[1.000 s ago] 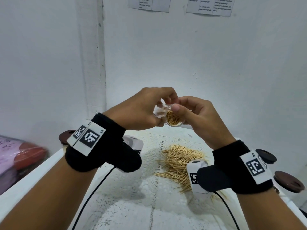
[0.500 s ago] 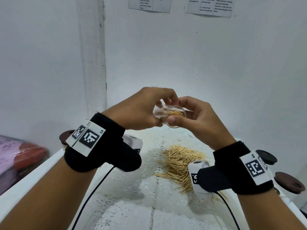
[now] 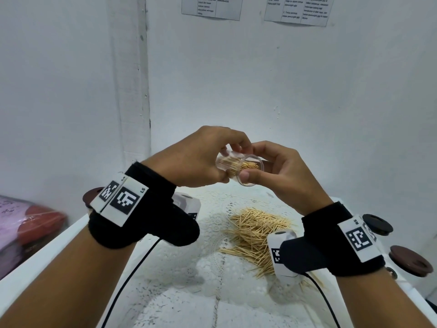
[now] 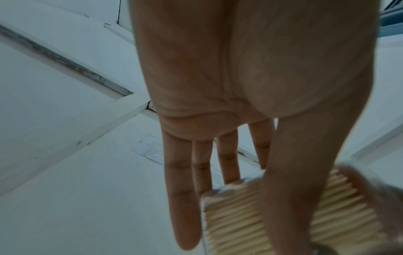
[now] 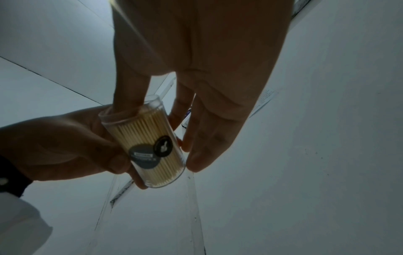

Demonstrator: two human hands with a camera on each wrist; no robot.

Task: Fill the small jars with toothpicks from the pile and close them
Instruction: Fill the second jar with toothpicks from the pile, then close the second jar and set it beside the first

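A: Above the table (image 3: 179,301), near its far edge, both hands met on one jar (image 3: 238,167). Who had hold of it?

B: The left hand (image 3: 201,159) did. Its thumb and fingers were curled round the closed end of the jar, which lay tilted on its side in the air, mouth turned toward the right hand (image 3: 281,171).

A: And the right hand's fingers?

B: In the right wrist view its thumb (image 5: 128,93) was tucked into the open mouth, against the toothpick tips, while the other fingers reached along the far side of the jar, fingertips touching its wall. So it pinched the rim end.

A: How full was the jar?

B: Packed with toothpicks (image 5: 150,138) standing side by side along its length, stopping short of the rim. It was clear plastic with two round dark labels (image 5: 150,153) on its wall. It was still open.

A: Where was the pile?

B: The pile (image 3: 257,237) lay on the white lace cloth toward the table's right side, below the hands and well apart from the jar, partly hidden by the right wrist's camera.

A: Any lids?

B: Two brown lids (image 3: 411,261) sat by the right edge, and another (image 3: 93,195) showed at the left edge behind the left wrist band. Printed sheets (image 3: 212,7) hung on the wall behind
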